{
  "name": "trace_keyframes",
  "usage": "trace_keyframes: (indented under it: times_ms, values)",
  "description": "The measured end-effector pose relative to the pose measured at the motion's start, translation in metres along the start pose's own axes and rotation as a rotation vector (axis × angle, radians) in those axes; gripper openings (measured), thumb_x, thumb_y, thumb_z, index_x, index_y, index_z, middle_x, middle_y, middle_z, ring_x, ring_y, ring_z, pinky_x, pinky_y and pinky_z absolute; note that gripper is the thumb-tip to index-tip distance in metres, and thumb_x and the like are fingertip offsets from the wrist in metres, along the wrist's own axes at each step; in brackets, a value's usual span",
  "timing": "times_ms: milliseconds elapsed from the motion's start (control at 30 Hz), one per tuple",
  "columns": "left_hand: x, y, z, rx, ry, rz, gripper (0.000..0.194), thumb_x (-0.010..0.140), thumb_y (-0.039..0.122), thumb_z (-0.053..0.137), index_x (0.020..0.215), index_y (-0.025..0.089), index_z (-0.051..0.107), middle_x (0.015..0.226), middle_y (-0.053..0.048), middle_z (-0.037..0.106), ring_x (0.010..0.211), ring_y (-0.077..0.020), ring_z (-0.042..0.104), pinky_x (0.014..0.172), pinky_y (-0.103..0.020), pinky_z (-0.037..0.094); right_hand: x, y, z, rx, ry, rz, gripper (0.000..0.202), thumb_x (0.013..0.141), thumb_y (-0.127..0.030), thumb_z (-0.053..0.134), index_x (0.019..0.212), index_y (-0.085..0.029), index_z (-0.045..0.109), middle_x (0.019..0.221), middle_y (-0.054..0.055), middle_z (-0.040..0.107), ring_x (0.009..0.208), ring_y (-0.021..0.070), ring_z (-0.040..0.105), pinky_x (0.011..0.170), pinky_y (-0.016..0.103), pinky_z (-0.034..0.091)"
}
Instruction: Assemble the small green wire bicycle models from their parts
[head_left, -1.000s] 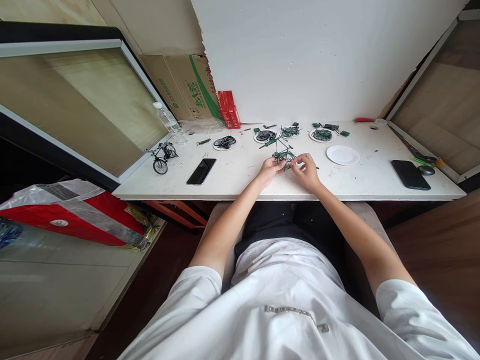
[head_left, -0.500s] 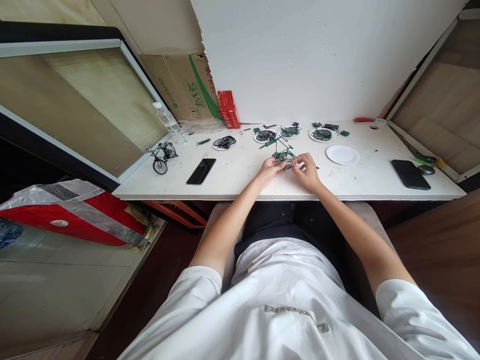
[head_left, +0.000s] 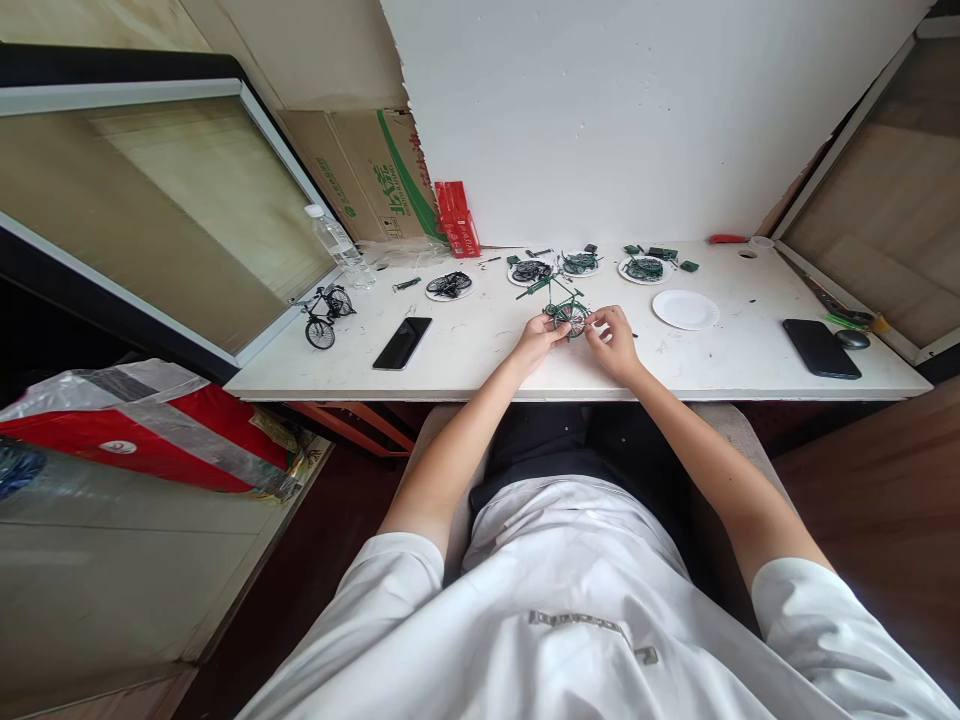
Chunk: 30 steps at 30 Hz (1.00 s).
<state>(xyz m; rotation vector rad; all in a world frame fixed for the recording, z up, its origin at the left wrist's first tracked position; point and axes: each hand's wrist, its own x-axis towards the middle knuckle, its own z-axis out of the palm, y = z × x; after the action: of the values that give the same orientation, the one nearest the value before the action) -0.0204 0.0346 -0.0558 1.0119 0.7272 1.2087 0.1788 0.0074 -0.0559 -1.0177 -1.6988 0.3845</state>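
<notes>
A small green model bicycle [head_left: 568,316] is held just above the white table [head_left: 480,350], its one visible wheel toward me and its frame pointing away to the upper left. My left hand [head_left: 538,340] is closed on it, with the thumb along the lower left of the wheel. At the wheel's right edge my right hand [head_left: 613,340] pinches with thumb and forefinger. Whether those fingers hold the rim or a tiny part there is too small to make out.
Plates with dark parts [head_left: 450,286] and green parts [head_left: 645,268] line the back. A bare white plate [head_left: 685,309] lies right of my hands. A black model bicycle [head_left: 321,316], a phone [head_left: 403,343] and a bottle [head_left: 339,244] are left; a black case [head_left: 821,348] lies right.
The model bicycle has tilted very slightly to the left in my hands. Both hands keep nearly the same place and grip.
</notes>
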Motion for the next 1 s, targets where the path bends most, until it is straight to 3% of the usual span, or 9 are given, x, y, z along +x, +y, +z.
trace_keyframes:
  times_ms: [233, 400, 500, 800, 1000]
  values:
    - [0.002, -0.001, 0.000, -0.011, 0.097, 0.019, 0.043, 0.070, 0.024, 0.103, 0.104, 0.016, 0.078, 0.111, -0.011, 0.083, 0.106, -0.0231, 0.077, 0.102, -0.038, 0.055, 0.000, 0.008, 0.003, 0.033, 0.101, 0.083, 0.035, 0.097, -0.042, 0.065, 0.127, -0.028, 0.053, 0.118, 0.009, 0.069, 0.102, 0.0258, 0.067, 0.080, 0.042, 0.057]
    - [0.010, -0.003, -0.005, 0.010, 0.352, 0.068, 0.034, 0.074, 0.024, 0.099, 0.094, 0.017, 0.072, 0.101, -0.006, 0.081, 0.099, -0.0179, 0.075, 0.090, -0.029, 0.055, 0.000, 0.012, 0.003, 0.011, 0.131, 0.141, 0.038, 0.095, -0.035, 0.062, 0.130, -0.028, 0.048, 0.119, 0.010, 0.068, 0.105, 0.0266, 0.067, 0.083, 0.043, 0.056]
    - [0.012, -0.002, -0.007, 0.025, 0.437, 0.084, 0.031, 0.078, 0.023, 0.095, 0.088, 0.018, 0.067, 0.099, -0.006, 0.080, 0.096, -0.0171, 0.073, 0.088, -0.029, 0.054, 0.000, 0.013, 0.003, -0.008, 0.124, 0.158, 0.037, 0.094, -0.034, 0.062, 0.128, -0.028, 0.051, 0.120, 0.011, 0.069, 0.108, 0.0284, 0.066, 0.085, 0.045, 0.056]
    - [0.009, 0.001, -0.003, 0.076, 0.459, 0.100, 0.031, 0.078, 0.023, 0.096, 0.090, 0.019, 0.068, 0.100, -0.007, 0.081, 0.099, -0.0203, 0.075, 0.088, -0.032, 0.055, 0.000, 0.021, 0.005, -0.087, 0.083, 0.101, 0.014, 0.095, -0.033, 0.062, 0.107, -0.027, 0.064, 0.116, 0.011, 0.067, 0.109, 0.0297, 0.063, 0.082, 0.045, 0.057]
    - [0.009, 0.002, -0.002, 0.074, 0.465, 0.089, 0.028, 0.081, 0.021, 0.094, 0.090, 0.018, 0.068, 0.102, -0.007, 0.082, 0.099, -0.0187, 0.075, 0.083, -0.028, 0.055, 0.000, 0.023, 0.004, -0.118, 0.060, 0.099, 0.010, 0.095, -0.027, 0.060, 0.102, -0.027, 0.068, 0.113, 0.011, 0.067, 0.112, 0.0314, 0.061, 0.094, 0.052, 0.057]
